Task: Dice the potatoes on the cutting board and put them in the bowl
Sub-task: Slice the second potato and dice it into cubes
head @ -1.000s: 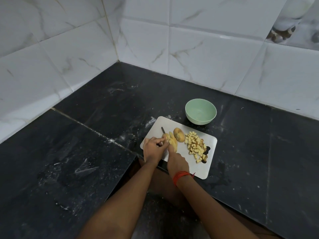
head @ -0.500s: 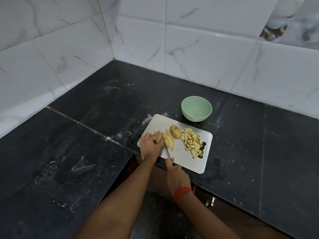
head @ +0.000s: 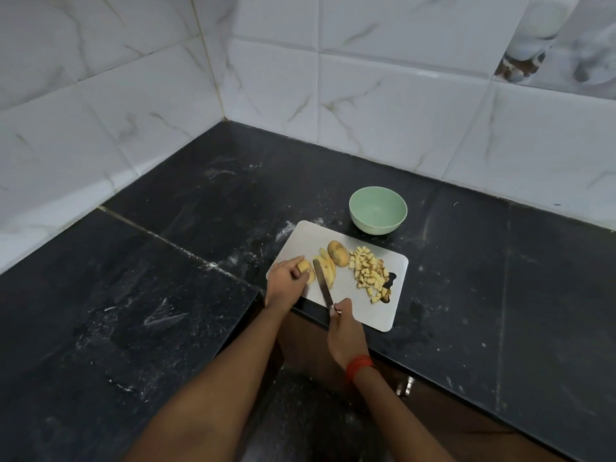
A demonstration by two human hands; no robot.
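Note:
A white cutting board (head: 360,305) lies on the black counter. My left hand (head: 287,281) holds a potato piece (head: 307,270) at the board's left edge. My right hand (head: 345,331) grips a knife (head: 322,284) by the handle, and its blade lies between that piece and a fan of potato slices (head: 328,265). An uncut potato (head: 338,253) sits behind the slices. A heap of diced potato (head: 370,273) covers the board's right side. The pale green bowl (head: 378,210) stands behind the board, with nothing visible inside it.
The black stone counter (head: 173,295) forms an L around me, with its front edge running under the board's near corner. White marble-look tiled walls (head: 383,95) close off the back and left. A brown cabinet front with a metal handle (head: 405,386) is below the counter.
My right hand has drawn back toward me with the knife. My left hand has pulled one potato piece left, away from the slices, which now lie uncovered.

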